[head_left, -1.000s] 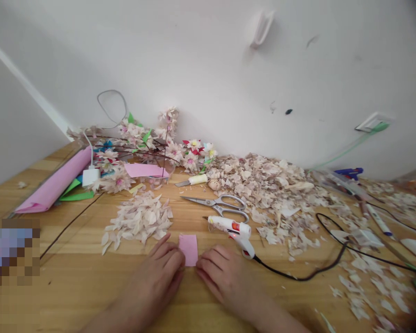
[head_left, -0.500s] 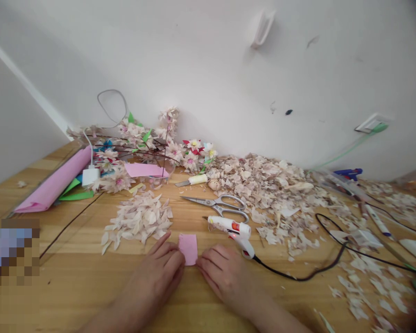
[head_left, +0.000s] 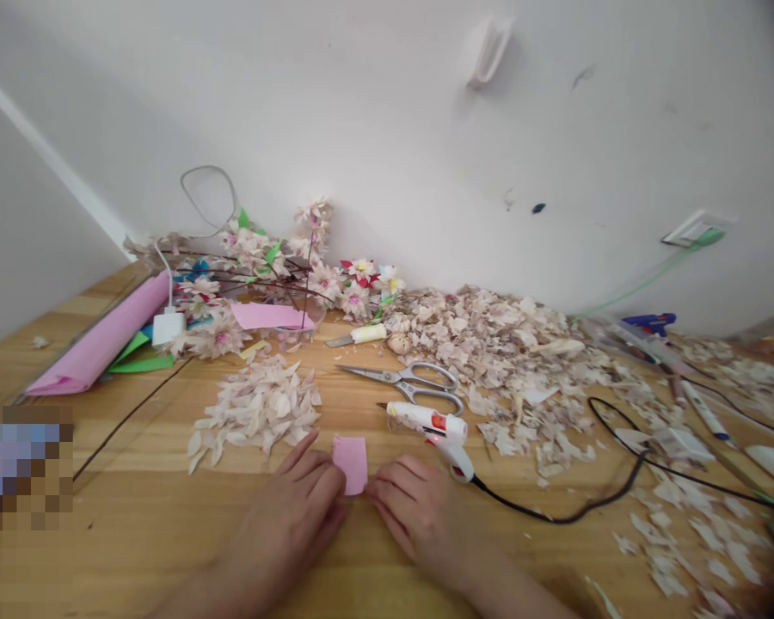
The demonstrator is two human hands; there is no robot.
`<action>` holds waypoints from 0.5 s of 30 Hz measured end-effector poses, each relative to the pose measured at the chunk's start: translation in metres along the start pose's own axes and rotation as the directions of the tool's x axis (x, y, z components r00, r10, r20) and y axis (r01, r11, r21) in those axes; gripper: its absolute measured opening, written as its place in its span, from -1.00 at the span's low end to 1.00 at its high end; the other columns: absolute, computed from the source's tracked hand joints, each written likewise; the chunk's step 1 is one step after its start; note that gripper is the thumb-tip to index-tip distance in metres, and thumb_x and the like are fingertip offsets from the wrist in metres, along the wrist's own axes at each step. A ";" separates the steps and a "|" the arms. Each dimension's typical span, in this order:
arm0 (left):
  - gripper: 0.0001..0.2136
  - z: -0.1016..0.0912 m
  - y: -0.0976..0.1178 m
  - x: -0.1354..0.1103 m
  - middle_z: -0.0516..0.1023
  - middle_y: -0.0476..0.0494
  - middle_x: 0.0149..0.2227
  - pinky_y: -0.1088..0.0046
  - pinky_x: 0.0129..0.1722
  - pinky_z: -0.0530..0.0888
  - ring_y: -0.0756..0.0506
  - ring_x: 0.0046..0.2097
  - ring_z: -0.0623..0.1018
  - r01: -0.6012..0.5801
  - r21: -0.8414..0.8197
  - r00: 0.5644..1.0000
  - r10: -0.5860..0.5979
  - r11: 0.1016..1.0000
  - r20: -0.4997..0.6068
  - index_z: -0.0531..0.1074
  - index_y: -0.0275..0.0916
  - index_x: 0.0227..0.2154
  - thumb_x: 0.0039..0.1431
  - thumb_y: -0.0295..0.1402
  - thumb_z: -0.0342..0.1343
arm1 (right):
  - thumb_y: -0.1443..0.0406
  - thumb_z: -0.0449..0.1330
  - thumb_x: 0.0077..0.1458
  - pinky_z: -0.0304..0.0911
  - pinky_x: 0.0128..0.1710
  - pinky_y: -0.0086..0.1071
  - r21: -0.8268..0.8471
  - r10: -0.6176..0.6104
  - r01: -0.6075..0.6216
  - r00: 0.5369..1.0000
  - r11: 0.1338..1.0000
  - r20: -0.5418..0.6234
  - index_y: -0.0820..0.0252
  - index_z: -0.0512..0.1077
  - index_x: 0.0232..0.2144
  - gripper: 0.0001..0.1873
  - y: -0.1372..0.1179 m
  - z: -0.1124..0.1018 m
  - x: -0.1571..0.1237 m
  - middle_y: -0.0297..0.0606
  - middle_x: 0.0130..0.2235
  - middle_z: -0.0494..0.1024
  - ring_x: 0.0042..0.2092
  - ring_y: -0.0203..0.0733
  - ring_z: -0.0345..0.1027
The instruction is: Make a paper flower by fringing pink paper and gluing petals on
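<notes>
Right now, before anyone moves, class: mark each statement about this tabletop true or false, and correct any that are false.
1. A small pink paper rectangle lies between the left hand and the right hand. True.
2. The left hand grips the scissors. False: the steel scissors lie on the wooden table, held by neither hand.
3. A black cord runs rightward from the hot glue gun. True.
4. The hot glue gun stands upright in a holder. False: it lies on its side on the table.
</notes>
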State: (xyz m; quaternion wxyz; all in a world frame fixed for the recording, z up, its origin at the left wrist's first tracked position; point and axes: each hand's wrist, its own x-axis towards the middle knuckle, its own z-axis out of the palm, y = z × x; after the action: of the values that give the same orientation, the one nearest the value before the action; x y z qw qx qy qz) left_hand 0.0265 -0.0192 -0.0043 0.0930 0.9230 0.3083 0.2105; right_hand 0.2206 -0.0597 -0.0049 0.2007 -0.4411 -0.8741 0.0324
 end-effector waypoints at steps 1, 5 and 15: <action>-0.89 0.001 0.000 0.000 0.42 0.00 -0.46 0.08 0.10 0.25 -0.03 -0.32 0.47 -0.003 0.013 1.000 0.003 1.000 -0.003 0.26 -0.20 -0.46 0.10 -0.54 -0.04 | 0.42 0.00 0.16 0.25 -0.32 -0.33 0.008 0.003 -0.003 1.000 1.000 -0.004 0.25 0.40 -0.27 -0.82 0.000 0.000 0.000 -0.23 -0.33 0.49 -0.29 -0.19 0.27; -0.85 0.006 -0.003 0.000 0.42 0.02 -0.48 0.11 0.11 0.23 0.00 -0.34 0.47 -0.015 0.035 1.000 0.016 0.999 -0.026 0.25 -0.21 -0.46 0.14 -0.57 -0.10 | 0.42 -0.01 0.17 0.24 -0.31 -0.32 0.044 0.043 -0.044 0.999 0.998 0.006 0.24 0.39 -0.25 -0.81 -0.001 0.000 -0.001 -0.23 -0.31 0.48 -0.28 -0.18 0.27; -0.87 0.004 -0.003 -0.002 0.41 0.03 -0.46 0.13 0.12 0.22 0.02 -0.35 0.46 0.008 -0.040 1.000 -0.008 0.999 -0.014 0.24 -0.20 -0.44 0.13 -0.57 -0.08 | 0.41 0.06 0.12 0.21 -0.28 -0.36 0.207 0.230 -0.232 0.973 0.951 0.033 0.18 0.39 -0.34 -0.88 0.000 0.001 0.003 -0.28 -0.34 0.46 -0.26 -0.21 0.28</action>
State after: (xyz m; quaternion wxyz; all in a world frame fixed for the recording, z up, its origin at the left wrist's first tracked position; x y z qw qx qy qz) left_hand 0.0250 -0.0185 -0.0092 0.1099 0.9182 0.3085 0.2228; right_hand 0.2188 -0.0576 -0.0053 0.2369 -0.5165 -0.8092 0.1494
